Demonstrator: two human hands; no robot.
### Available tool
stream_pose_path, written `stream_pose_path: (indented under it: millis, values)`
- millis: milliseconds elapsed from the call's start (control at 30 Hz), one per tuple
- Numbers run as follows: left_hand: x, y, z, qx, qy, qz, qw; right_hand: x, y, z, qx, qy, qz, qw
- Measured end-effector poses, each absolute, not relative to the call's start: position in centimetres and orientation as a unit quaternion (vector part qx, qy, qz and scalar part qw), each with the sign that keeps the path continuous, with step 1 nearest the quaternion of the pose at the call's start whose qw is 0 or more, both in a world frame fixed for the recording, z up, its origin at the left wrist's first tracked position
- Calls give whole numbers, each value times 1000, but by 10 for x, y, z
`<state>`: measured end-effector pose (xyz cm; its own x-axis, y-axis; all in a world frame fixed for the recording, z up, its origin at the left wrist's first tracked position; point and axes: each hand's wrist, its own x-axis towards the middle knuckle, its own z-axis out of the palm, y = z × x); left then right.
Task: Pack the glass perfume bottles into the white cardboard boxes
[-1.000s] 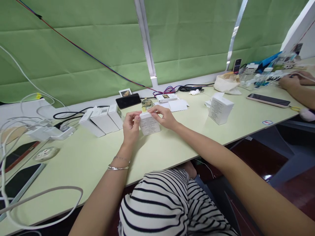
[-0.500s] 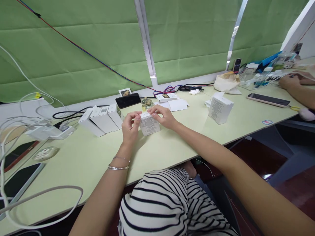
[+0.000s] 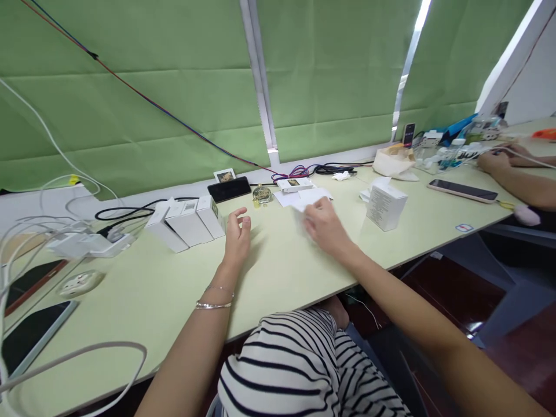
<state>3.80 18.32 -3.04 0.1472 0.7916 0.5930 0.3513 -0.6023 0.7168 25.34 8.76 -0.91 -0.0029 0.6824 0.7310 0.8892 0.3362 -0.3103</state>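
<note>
Above the table, my left hand is raised with nothing in it, its fingers loosely bent and the thumb apart. It is just right of a row of three white boxes. My right hand is closed and smeared by motion. A blurred white item pokes out at its fingertips; most of it is hidden, so its kind is unclear. Behind the hands stands a glass bottle with a gold-coloured pattern. On the right, a white box with printed text stands upright, its top flap raised.
A black phone leans behind the bottle. White papers and a flat white box lie near coiled cables. A paper bag, a pink phone and another person's hands are at right. Chargers and cables crowd the left.
The printed white box is no longer between both hands. My left hand has come off it, and my right hand has moved right with a white item. The glass bottle is now uncovered.
</note>
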Motion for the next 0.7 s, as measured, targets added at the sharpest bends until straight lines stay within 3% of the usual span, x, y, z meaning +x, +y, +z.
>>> stream_pose_path:
  millis: [167,300,433,567,700]
  values:
    - [40,182,-29,735,405,492,233,315,64,-17,-712,-548,-229,374]
    - [42,178,-28,757,413,440,251,340,60,-19,-760,-494,-266,327]
    - [41,177,-29,756,417,430,266,340,62,-18,-775,-437,-310,335]
    - [41,178,-29,757,429,417,264,317,82,-4,-715,-502,-328,360]
    - [40,179,-30,763,431,406,260,289,134,9,-656,-623,-235,356]
